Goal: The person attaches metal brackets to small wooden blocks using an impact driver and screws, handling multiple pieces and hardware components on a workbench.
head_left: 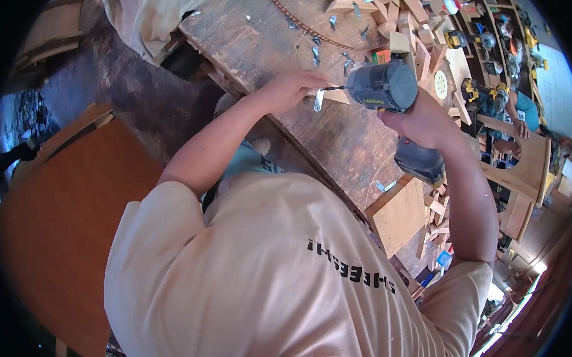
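A dark cordless drill (380, 87) is held in my right hand (422, 119), whose fingers wrap round its handle. The drill lies almost level, its battery nearer my body and its thin bit (333, 88) aimed left. At the tip of the bit, my left hand (291, 90) has its fingers closed together; what they grip is too small to make out. A small silvery metal plate with a hole (319, 101) shows just below those fingertips. Under the drill's nose, a pale piece of wood (338, 96) lies partly hidden on the worn wooden workbench (241, 46).
Several small metal fittings (315, 54) and a curved brown strip (287, 14) lie across the bench. Wood offcuts (422, 60) pile up beyond the drill. A flat board (397, 215) sits at the near edge. At right, another person's hand (522, 129) touches a wooden frame (532, 160).
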Tool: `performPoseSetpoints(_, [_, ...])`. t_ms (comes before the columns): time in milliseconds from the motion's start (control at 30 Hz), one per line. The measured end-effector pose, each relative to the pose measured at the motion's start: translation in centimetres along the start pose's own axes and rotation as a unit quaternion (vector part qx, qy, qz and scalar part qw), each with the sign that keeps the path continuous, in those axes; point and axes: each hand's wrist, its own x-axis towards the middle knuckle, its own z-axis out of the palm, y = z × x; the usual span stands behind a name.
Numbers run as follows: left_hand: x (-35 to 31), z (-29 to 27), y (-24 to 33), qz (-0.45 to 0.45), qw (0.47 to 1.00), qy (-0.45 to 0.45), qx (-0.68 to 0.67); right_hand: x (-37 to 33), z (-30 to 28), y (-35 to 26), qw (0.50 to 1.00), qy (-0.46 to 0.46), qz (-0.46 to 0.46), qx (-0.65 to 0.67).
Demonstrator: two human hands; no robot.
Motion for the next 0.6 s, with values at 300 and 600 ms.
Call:
performPoseSetpoints(300, [-0.3,0.2,-0.9,0.031,0.999,0.016,0.021,0.2,0.4,-0.4,1.0,-0.003,0.011,0.008])
performPoseSetpoints(600, [-0.3,0.1,-0.7,0.071,0.995,0.046,0.049,0.3,0.5,-0.3,1.0,0.012,-0.012,-0.002])
